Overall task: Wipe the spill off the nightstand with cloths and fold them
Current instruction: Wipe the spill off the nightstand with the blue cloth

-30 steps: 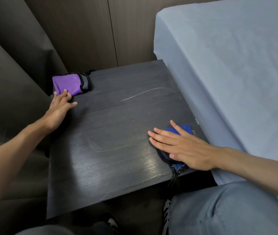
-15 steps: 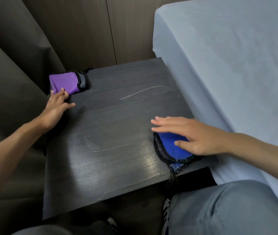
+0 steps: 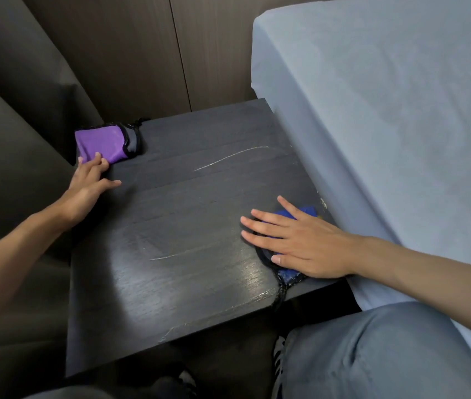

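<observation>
A dark wooden nightstand (image 3: 188,254) fills the middle of the view. A folded purple cloth (image 3: 102,144) with a grey and black edge lies at its far left corner. My left hand (image 3: 89,184) lies flat on the top just in front of that cloth, fingertips touching its near edge. A folded blue cloth (image 3: 304,213) with a black edge sits at the near right side. My right hand (image 3: 297,243) presses flat on it with straight fingers, covering most of it. Thin pale streaks cross the top.
A bed with a light blue sheet (image 3: 386,125) stands against the nightstand's right side. Dark upholstery (image 3: 12,139) rises on the left and wood panelling (image 3: 142,53) behind. My knee in blue jeans (image 3: 372,355) and a shoe (image 3: 278,349) are below the near edge.
My right hand was lifted off the blue cloth half a second ago and now lies flat on it again. My left hand has slid up against the purple cloth.
</observation>
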`<act>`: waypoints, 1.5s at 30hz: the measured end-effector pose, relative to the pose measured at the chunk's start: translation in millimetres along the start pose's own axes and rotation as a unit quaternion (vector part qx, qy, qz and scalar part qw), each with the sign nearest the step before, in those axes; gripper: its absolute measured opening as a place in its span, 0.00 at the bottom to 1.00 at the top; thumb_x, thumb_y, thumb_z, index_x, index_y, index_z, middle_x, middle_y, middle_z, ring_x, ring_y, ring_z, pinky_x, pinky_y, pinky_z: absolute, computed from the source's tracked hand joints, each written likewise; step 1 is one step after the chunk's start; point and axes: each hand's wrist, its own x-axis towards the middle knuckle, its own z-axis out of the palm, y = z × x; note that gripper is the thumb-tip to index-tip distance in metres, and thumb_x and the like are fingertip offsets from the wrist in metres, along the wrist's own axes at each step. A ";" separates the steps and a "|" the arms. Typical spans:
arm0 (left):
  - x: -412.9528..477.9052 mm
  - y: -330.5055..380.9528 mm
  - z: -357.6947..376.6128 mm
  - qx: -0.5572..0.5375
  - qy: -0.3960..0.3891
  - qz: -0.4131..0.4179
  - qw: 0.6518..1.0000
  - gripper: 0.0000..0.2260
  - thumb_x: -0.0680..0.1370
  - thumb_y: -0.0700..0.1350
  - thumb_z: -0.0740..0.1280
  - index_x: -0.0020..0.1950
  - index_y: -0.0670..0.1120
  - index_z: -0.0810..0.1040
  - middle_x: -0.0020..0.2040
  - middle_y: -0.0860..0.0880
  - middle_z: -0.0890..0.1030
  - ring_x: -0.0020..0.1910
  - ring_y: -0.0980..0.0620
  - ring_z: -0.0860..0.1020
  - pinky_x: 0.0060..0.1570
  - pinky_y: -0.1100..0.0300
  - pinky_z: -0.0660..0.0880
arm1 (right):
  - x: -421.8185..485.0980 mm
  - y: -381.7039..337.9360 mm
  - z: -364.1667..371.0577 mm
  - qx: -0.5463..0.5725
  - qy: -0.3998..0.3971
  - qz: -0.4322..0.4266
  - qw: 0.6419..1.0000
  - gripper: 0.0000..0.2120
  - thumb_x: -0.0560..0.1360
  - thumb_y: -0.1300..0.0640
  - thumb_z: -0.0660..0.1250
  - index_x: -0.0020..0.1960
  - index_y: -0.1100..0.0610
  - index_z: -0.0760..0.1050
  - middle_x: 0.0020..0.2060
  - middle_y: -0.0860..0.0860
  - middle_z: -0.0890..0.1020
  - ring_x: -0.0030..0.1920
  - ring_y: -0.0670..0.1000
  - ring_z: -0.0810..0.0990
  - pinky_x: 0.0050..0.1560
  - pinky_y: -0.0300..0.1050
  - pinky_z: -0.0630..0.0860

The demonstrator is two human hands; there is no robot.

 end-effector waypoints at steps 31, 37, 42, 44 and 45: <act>6.3 -7.0 2.5 -0.015 0.010 0.015 1.000 0.39 0.70 0.57 0.58 0.79 0.43 0.60 0.82 0.50 0.49 0.79 0.50 0.38 0.76 0.48 0.41 | -14.5 49.7 -13.5 0.043 -0.088 0.044 0.994 0.27 0.84 0.50 0.45 0.80 0.39 0.40 0.80 0.48 0.38 0.79 0.51 0.32 0.78 0.51 0.35; 8.8 -15.8 0.2 0.016 0.008 0.044 0.999 0.49 0.62 0.67 0.55 0.77 0.38 0.63 0.82 0.46 0.49 0.79 0.47 0.38 0.77 0.48 0.42 | -28.2 11.7 16.6 0.138 0.034 0.261 0.955 0.26 0.82 0.47 0.43 0.78 0.36 0.39 0.80 0.44 0.38 0.78 0.48 0.30 0.78 0.55 0.36; 9.3 -14.9 0.2 0.014 0.006 0.025 1.000 0.48 0.62 0.67 0.56 0.77 0.41 0.63 0.82 0.49 0.49 0.79 0.50 0.38 0.77 0.48 0.40 | -21.8 -26.3 14.5 0.192 0.062 0.448 0.871 0.27 0.85 0.52 0.47 0.81 0.42 0.43 0.81 0.48 0.41 0.79 0.51 0.34 0.78 0.54 0.36; 11.3 -19.9 0.6 0.037 0.006 0.039 0.999 0.49 0.62 0.68 0.55 0.76 0.40 0.65 0.82 0.48 0.48 0.79 0.49 0.38 0.77 0.46 0.40 | -11.9 -46.5 17.1 0.151 0.081 0.526 0.833 0.27 0.84 0.52 0.47 0.81 0.45 0.42 0.82 0.51 0.44 0.80 0.55 0.37 0.78 0.57 0.38; 13.0 -22.9 0.8 0.049 0.006 0.050 0.998 0.50 0.61 0.69 0.54 0.76 0.39 0.66 0.82 0.47 0.49 0.79 0.48 0.38 0.77 0.45 0.40 | -4.7 -56.5 19.8 0.138 0.093 0.562 0.810 0.28 0.84 0.51 0.47 0.81 0.47 0.42 0.82 0.52 0.44 0.80 0.55 0.38 0.78 0.59 0.39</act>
